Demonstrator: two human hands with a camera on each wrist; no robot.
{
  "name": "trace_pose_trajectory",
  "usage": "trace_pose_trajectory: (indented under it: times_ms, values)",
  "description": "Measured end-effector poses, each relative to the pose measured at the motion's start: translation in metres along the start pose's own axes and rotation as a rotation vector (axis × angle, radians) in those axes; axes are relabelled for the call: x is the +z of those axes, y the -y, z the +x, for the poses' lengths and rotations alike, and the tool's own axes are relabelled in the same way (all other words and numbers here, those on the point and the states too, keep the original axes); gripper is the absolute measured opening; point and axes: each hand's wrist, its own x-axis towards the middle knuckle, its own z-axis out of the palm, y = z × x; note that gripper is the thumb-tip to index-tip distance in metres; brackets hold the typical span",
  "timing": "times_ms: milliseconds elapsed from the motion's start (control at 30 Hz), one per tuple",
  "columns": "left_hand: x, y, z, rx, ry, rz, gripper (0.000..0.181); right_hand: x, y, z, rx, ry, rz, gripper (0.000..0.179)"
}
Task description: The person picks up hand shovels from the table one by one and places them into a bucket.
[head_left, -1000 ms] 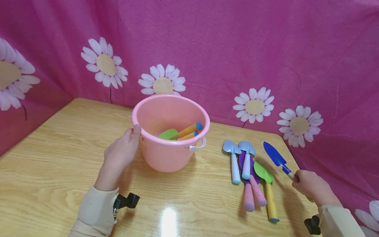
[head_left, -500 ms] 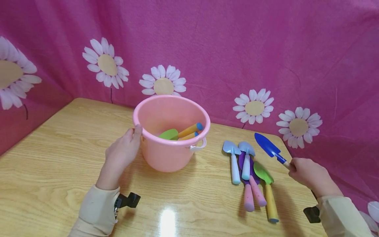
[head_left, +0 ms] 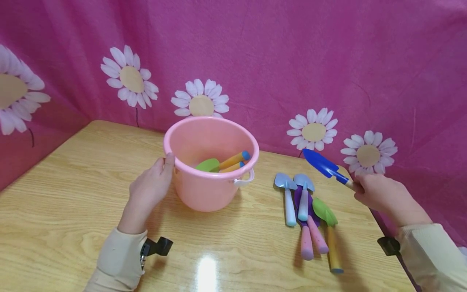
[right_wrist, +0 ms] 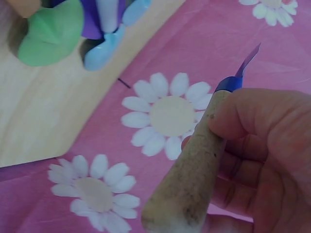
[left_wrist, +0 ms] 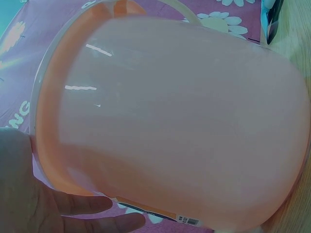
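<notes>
A pink bucket (head_left: 206,190) stands upright on the table. My left hand (head_left: 153,186) holds its near left rim, thumb at the edge; in the left wrist view the fingers (left_wrist: 104,224) reach along the outer wall (left_wrist: 175,107). Green and orange-handled tools (head_left: 231,161) lie inside. At the right, my right hand (head_left: 383,196) grips a blue trowel (head_left: 321,162) by its worn wooden handle (right_wrist: 184,179), raised with the blade pointing up and left. Below it lie light-blue shovels (head_left: 285,180), pink-handled purple tools (head_left: 307,245) and a green tool with a yellow handle (head_left: 333,251).
The wooden table (head_left: 233,259) ends at the right beneath my right arm. A magenta cloth (head_left: 262,61) with printed daisies hangs behind and at both sides. The bucket's white handle (head_left: 243,180) hangs at its right side.
My right hand has risen and moved away from me with the blue trowel, whose blade has swung up and left. The left hand and bucket look unmoved.
</notes>
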Motion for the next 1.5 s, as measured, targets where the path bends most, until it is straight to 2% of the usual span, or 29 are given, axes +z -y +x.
trace_pose_trajectory:
  times_ms: [167,533,767,1100,1267,1500]
  values:
    - [-0.001,0.001,0.0,0.0,-0.002,0.0,0.082,-0.013,0.01,0.006,-0.066,-0.044,-0.041,0.019]
    - [0.001,0.001,0.001,0.004,-0.013,0.0,0.083,-0.032,0.028,0.015,-0.14,-0.089,-0.124,0.019]
    - [0.001,0.0,0.001,0.005,-0.016,-0.001,0.082,-0.049,0.041,0.021,-0.167,-0.089,-0.167,0.016]
    - [0.0,0.001,0.001,-0.001,-0.003,0.003,0.082,-0.072,0.078,0.026,-0.206,-0.112,-0.208,0.012]
    - [-0.001,0.001,0.001,0.0,-0.005,0.009,0.082,-0.078,0.094,0.031,-0.262,-0.118,-0.255,0.009]
    - [-0.001,0.001,0.0,-0.002,-0.001,0.01,0.084,-0.089,0.116,0.039,-0.269,-0.085,-0.35,0.01]
